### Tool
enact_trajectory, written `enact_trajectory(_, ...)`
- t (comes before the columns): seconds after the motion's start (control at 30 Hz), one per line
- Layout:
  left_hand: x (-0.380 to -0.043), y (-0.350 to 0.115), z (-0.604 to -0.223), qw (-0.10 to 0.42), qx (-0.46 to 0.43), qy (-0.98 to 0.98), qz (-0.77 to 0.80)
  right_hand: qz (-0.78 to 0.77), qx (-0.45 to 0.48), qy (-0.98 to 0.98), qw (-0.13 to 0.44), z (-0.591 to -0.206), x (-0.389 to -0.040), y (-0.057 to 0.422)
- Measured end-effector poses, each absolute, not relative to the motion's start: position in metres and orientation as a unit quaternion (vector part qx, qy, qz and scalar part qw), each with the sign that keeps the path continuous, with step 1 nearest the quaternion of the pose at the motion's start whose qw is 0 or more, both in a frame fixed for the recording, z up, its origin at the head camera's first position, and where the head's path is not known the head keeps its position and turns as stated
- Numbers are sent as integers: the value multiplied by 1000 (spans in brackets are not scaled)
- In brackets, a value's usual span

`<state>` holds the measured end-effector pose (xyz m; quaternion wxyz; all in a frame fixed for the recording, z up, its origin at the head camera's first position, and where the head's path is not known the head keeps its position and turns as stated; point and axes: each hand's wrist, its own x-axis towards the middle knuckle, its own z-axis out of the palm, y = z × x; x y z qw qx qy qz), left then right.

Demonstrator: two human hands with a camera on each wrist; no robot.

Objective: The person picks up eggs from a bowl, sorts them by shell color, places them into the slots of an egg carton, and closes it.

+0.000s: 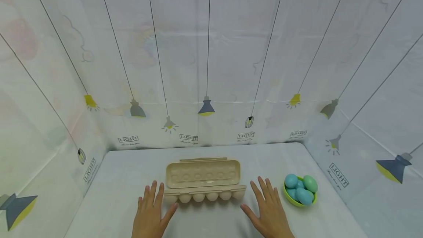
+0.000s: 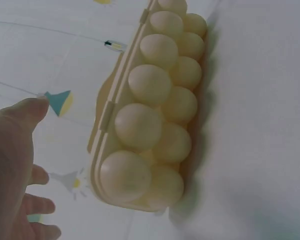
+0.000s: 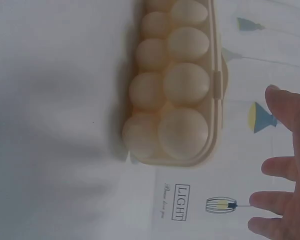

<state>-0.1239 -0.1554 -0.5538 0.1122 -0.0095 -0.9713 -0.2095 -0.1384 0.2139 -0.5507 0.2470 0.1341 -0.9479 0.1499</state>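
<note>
A: Your left hand [image 1: 149, 214] and right hand [image 1: 270, 212]?
B: Both empty, fingers straight, near the egg carton's [image 1: 205, 190] ends.
A: Progress?
B: Lid's [image 1: 203, 178] up; cup insides hidden. Handling looks unstarted: eggs [image 1: 304, 196] sit in the yellow-green bowl [image 1: 292, 201], to your right on the bench [image 1: 115, 179].

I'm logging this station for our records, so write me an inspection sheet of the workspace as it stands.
Surface: white-covered table, no spills seen.
Carton: beige egg carton, open, on the table between the hands; whether its cups hold anything cannot be told.
Bowl: lime-green bowl near the table's right side, holding blue and green eggs.
Clutter: nothing seen.
Left hand: fingers extended, by the carton's left end, holding nothing.
Right hand: fingers extended, between carton and bowl, holding nothing.
Cables: nothing seen; the hanging lamps are printed.
Surroundings: pale patterned sheeting behind the table and at both sides.
</note>
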Motion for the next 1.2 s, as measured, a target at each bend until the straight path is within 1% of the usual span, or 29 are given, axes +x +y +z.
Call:
enact_trajectory(0.13,-128,-156,-552,123,-2,-966,-228,156,130,-950,237,-550,-145,210)
enact_trajectory(0.3,-135,-156,-549,94,35,-956,-276,182,121,-951,221,-553,-156,205)
enact_trajectory(0.47,-148,-157,-552,61,88,-937,-332,239,91,-951,173,-560,-170,201)
enact_trajectory(0.67,-163,-157,-559,46,125,-923,-361,299,69,-942,133,-569,-184,197)
enact_trajectory(0.83,-171,-156,-568,39,144,-912,-381,326,52,-936,125,-575,-190,192)
enact_trajectory(1.03,-177,-153,-574,43,139,-904,-402,329,51,-934,130,-578,-197,188)
enact_trajectory(1.2,-177,-150,-577,53,132,-897,-419,337,47,-930,136,-577,-197,186)
